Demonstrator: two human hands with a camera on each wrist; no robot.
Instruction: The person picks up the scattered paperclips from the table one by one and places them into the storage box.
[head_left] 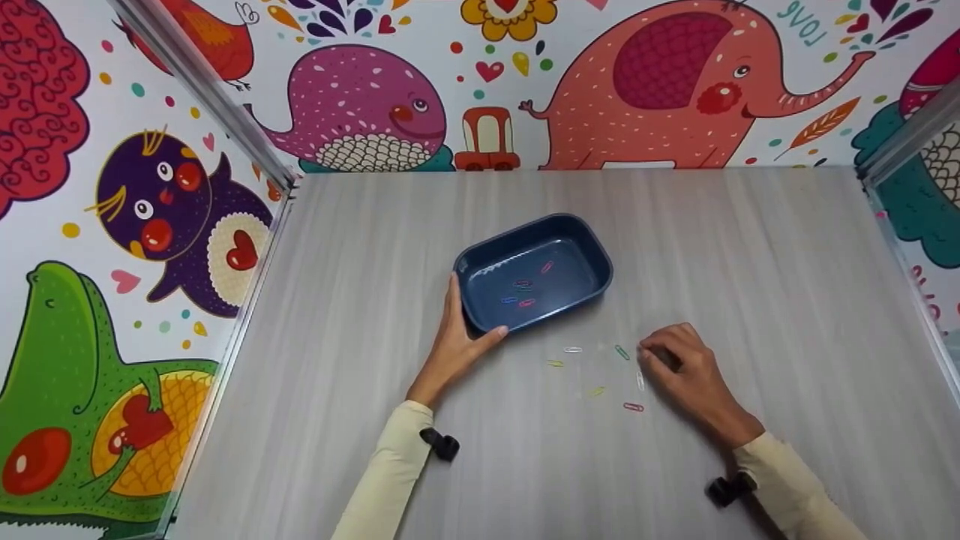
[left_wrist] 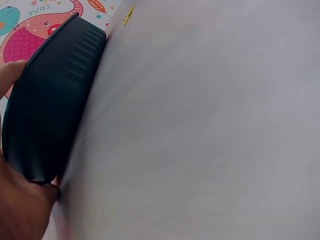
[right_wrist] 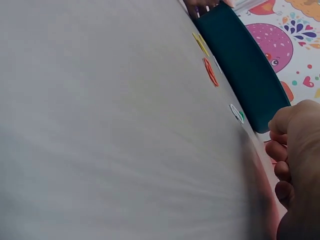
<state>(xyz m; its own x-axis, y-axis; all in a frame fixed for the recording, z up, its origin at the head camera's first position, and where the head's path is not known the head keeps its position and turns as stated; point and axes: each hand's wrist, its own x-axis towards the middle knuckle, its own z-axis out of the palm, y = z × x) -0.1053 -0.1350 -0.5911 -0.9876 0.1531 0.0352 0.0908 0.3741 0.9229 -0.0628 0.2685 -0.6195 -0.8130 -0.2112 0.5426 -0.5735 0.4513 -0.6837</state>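
Note:
My left hand [head_left: 454, 337] holds the near left corner of a dark blue plastic tray [head_left: 534, 324], fingers along its left end and thumb on the near side. Several coloured paper clips lie inside, among them a blue clip [head_left: 509, 300] and a pink clip [head_left: 547, 267]. My right hand [head_left: 694, 375] is low over the table, fingers curled and thumb tip against the index finger; no clip shows between them. Close by its fingertips lie a green clip [head_left: 622, 352] and a white clip [head_left: 640, 381]. In the right wrist view the curled fingers [right_wrist: 282, 170] overlap the tray's end.
More paper clips lie on the grey table [head_left: 337, 337] in front of the tray: a white one [head_left: 573, 349], a yellow one [head_left: 555, 363], another yellow one [head_left: 597, 391] and a red one [head_left: 634, 407]. Walls with cartoon animals border the table's back and sides.

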